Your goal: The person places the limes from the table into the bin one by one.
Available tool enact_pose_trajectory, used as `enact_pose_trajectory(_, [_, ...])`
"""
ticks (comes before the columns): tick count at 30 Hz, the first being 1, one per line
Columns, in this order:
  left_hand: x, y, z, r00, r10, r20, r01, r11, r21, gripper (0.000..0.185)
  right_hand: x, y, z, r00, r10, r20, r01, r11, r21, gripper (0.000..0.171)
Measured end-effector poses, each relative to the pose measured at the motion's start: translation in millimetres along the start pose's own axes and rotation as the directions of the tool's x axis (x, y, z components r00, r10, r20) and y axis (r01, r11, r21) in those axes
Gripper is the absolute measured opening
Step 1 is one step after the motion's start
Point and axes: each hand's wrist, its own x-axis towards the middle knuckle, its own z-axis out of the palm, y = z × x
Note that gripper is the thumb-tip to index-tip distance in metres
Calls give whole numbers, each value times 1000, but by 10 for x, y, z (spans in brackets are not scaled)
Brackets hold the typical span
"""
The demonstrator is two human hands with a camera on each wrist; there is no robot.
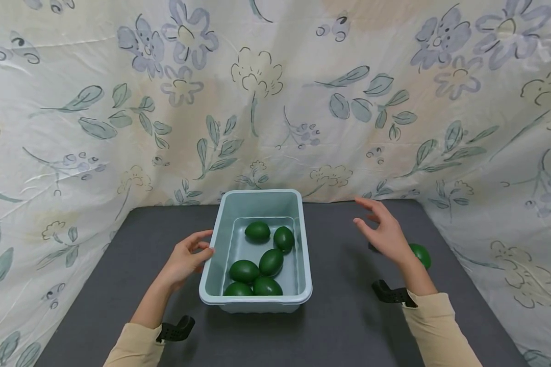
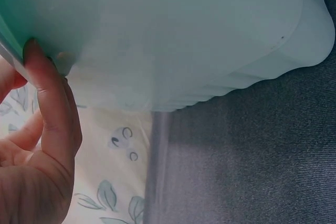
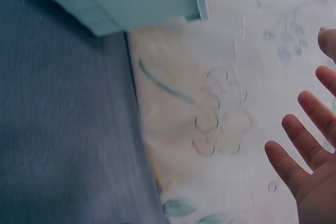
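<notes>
A pale blue-green plastic tub (image 1: 306, 255) stands mid-table, with several glossy dark green, lime-like fruits (image 1: 257, 232) inside, most of them toward its near end. At the tub's left rim, my left hand (image 1: 185, 262) pinches the edge. The left wrist view has these fingers (image 2: 52, 103) against the rim and outer wall. Right of the tub, my right hand (image 1: 385, 232) is raised above the table, fingers spread and holding nothing. Another green fruit (image 1: 421, 256) lies on the table, partly hidden by my right wrist.
The dark grey table (image 1: 340, 326) ends just behind the tub. A floral cloth (image 1: 275, 102) hangs along the back and both sides. Black bands (image 1: 176, 330) sit on both wrists. A small dark shape beneath my right hand is mostly hidden.
</notes>
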Motion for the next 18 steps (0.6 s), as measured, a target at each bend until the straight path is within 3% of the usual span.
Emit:
enact_pose_trajectory(11, [7, -2, 5, 1000, 4, -1, -4, 1000, -6, 50, -226, 353, -279, 991, 114, -65, -118, 991, -68, 50])
enact_pose_trajectory(18, [6, -7, 2, 1000, 9, 0, -9, 1000, -12, 49, -351, 539, -392, 976, 199, -92, -212, 961, -175, 56])
